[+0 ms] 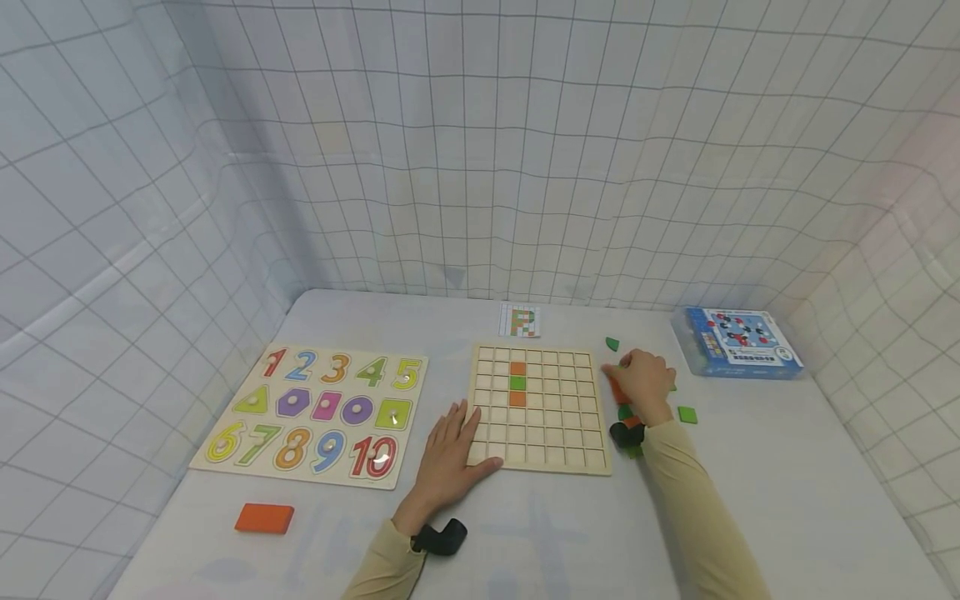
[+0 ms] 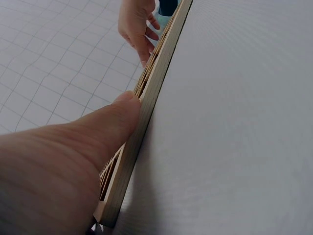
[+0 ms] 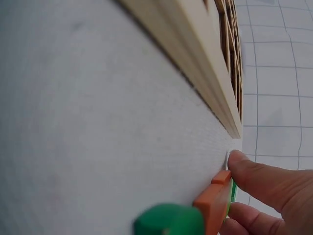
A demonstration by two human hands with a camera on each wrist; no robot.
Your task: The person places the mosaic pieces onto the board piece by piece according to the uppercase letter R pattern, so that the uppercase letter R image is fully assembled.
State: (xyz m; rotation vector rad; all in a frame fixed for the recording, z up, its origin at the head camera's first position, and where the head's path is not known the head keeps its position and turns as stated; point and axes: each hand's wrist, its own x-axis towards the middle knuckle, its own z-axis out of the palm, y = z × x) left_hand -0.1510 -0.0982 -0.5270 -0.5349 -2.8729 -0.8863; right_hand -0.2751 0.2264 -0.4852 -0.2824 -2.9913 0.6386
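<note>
My left hand rests on the lower left corner of a wooden grid board, fingers spread along its left side. Its thumb presses on the front rim. Three square tiles sit in one column of the grid: an orange tile, a green tile and another orange tile. Right of the board, my right hand reaches down among loose pieces, its thumb and fingers apart. Orange pieces and a dark green piece lie close by; the hand partly covers the pile.
A number and shape puzzle lies at left, with an orange block in front of it. Behind the board is a pattern card. A blue box stands at back right. Loose green pieces include a square and a quarter-round.
</note>
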